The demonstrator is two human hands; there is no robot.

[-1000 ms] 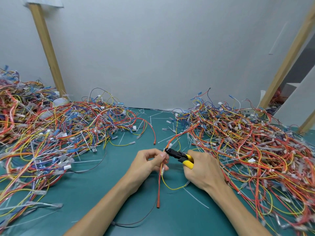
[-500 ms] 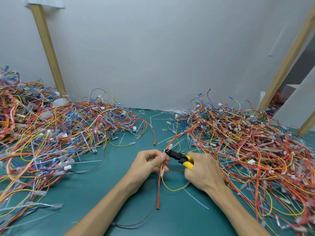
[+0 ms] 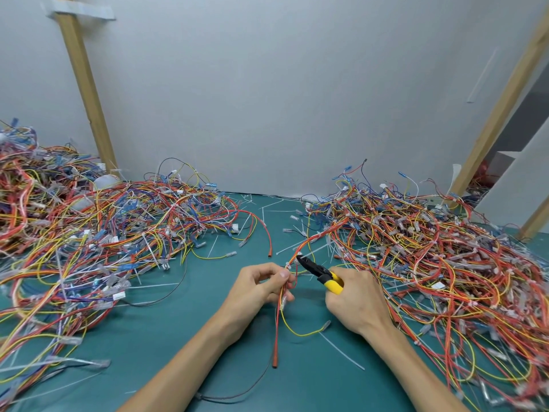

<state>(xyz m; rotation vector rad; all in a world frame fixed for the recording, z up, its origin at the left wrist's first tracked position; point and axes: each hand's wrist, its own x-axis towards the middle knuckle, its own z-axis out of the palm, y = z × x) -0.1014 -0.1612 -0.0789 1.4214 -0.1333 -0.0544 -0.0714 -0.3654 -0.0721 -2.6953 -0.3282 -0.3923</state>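
The green worktop [image 3: 184, 367] carries two big heaps of wires, the left heap [image 3: 89, 239] and the right heap [image 3: 430, 263]. The wire bundle [image 3: 312, 239] in work comes out of the right heap and runs to the middle, between the two hands. There lies the first risk: if the person pulls it, the bundle can drag other wires from the heap along with it.

The left hand [image 3: 255, 289] has its fingers curled round the bundle and pinches it just below a white cable tie [image 3: 287, 265]. The right hand [image 3: 353, 304] has its fingers clamped on the yellow handles of the cutters [image 3: 320, 273]. The black tip stands at the tie, very near the left fingertips. It is not possible to tell whether the blades are closed. If the tip goes too deep, it probably nicks a wire's insulation instead of the tie only; if it slips, it can catch a finger.
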